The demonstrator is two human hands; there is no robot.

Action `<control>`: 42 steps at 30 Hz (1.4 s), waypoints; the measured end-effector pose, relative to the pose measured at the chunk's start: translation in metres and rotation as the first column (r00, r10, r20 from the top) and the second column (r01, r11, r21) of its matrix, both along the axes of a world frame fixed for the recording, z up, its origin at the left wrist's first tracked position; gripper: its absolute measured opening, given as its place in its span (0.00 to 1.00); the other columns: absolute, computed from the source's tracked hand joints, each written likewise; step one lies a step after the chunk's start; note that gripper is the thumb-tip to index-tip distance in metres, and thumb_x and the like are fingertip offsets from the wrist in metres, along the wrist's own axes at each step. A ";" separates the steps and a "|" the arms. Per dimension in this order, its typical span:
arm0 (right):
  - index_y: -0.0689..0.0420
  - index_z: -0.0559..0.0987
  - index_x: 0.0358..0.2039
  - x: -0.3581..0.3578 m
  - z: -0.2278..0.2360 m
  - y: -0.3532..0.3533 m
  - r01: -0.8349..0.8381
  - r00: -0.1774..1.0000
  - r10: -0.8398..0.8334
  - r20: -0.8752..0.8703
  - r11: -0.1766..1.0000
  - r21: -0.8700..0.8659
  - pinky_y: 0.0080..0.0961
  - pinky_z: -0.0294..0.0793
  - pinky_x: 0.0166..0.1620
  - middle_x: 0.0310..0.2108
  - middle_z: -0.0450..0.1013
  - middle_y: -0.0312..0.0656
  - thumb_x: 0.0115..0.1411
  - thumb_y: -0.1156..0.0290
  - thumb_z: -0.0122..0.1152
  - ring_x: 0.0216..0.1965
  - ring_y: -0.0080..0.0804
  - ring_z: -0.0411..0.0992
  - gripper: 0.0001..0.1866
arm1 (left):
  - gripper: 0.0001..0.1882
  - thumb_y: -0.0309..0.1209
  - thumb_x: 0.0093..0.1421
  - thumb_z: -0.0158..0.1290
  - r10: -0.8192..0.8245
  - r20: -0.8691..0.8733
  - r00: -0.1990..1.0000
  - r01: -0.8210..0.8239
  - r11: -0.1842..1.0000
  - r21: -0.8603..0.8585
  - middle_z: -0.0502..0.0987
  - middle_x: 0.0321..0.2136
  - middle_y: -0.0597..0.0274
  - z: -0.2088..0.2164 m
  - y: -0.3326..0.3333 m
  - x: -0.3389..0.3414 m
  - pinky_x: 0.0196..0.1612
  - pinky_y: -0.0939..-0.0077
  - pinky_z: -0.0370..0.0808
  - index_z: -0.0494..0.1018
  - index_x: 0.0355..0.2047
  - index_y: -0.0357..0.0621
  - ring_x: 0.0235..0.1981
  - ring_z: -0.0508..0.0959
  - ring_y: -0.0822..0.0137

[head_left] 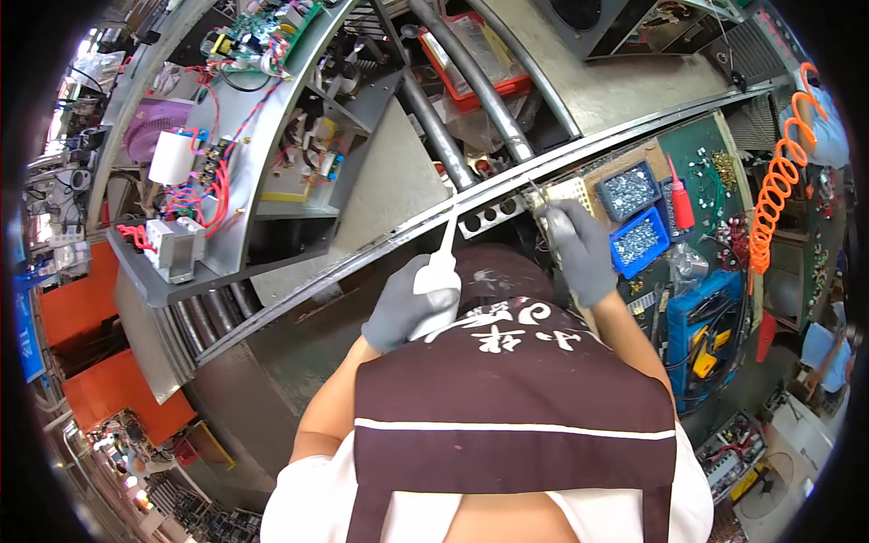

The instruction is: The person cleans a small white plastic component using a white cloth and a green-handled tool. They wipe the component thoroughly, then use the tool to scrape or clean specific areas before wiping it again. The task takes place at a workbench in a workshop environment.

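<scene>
My left hand (401, 306), in a grey glove, is wrapped round a white squeeze bottle (438, 275) with a long thin nozzle. Its tip points up toward the metal rail (398, 237) at the bench edge. My right hand (580, 252), also gloved in grey, is closed at the near side of the rail, left of the parts trays. A thin metallic piece shows by its fingertips, too small to name. Beside that hand sit a dark tray of small screws (629, 192) and a blue tray of screws (639, 242).
A metal chassis with wiring (262, 149) stands at left beyond the rail. Steel rollers (480, 81) run past a red bin (511, 86). On the right are a red bottle (681, 206), a coiled orange air hose (774, 195) and a blue tool case (679, 330).
</scene>
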State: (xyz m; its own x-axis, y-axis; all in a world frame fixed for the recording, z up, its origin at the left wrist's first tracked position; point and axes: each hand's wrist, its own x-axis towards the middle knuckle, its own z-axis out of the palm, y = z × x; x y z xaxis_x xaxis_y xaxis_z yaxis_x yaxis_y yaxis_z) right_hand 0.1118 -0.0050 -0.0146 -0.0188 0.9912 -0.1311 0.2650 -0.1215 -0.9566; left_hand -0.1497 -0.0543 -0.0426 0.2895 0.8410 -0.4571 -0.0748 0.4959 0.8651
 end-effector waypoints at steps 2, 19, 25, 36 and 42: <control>0.61 0.73 0.37 0.005 -0.029 0.015 -0.059 0.997 0.054 -0.058 0.994 -0.089 0.17 0.62 0.28 0.23 0.64 0.31 0.60 0.70 0.50 0.24 0.16 0.60 0.09 | 0.28 0.41 0.46 0.62 0.046 0.284 0.958 0.046 0.950 -0.308 0.73 0.30 0.59 0.012 0.013 0.000 0.33 0.73 0.76 0.65 0.43 0.40 0.29 0.76 0.68; 0.66 0.77 0.41 -0.046 0.000 -0.005 -0.084 0.969 0.050 -0.240 0.988 -0.134 0.22 0.73 0.37 0.31 0.76 0.42 0.50 0.61 0.67 0.34 0.25 0.74 0.23 | 0.43 0.44 0.38 0.64 -0.189 -0.536 0.823 0.343 0.917 0.204 0.75 0.42 0.47 0.041 0.050 0.058 0.45 0.64 0.74 0.59 0.54 0.46 0.42 0.78 0.51; 0.62 0.77 0.34 -0.047 0.012 -0.009 0.013 0.915 -0.071 -0.397 0.989 -0.145 0.20 0.72 0.35 0.28 0.75 0.38 0.50 0.63 0.68 0.31 0.20 0.72 0.17 | 0.42 0.43 0.41 0.63 -0.483 -0.192 0.854 0.515 0.834 0.195 0.75 0.39 0.44 0.006 0.050 0.041 0.44 0.62 0.74 0.60 0.55 0.42 0.40 0.78 0.49; 0.60 0.77 0.28 -0.049 0.043 0.009 -0.023 0.985 0.026 -0.171 0.999 0.022 0.18 0.70 0.31 0.24 0.73 0.35 0.50 0.68 0.67 0.27 0.18 0.70 0.10 | 0.33 0.36 0.43 0.63 -0.384 -0.194 0.902 0.430 0.826 0.363 0.75 0.36 0.59 0.052 0.065 0.041 0.42 0.72 0.72 0.65 0.50 0.43 0.38 0.76 0.68; 0.60 0.78 0.28 -0.043 0.080 0.023 -0.352 0.923 0.360 -0.140 0.933 0.078 0.23 0.69 0.35 0.27 0.73 0.38 0.47 0.61 0.66 0.31 0.23 0.70 0.15 | 0.35 0.38 0.38 0.63 -0.530 0.576 0.623 0.583 0.805 0.110 0.72 0.34 0.63 0.036 0.071 0.034 0.35 0.82 0.71 0.67 0.47 0.40 0.35 0.73 0.73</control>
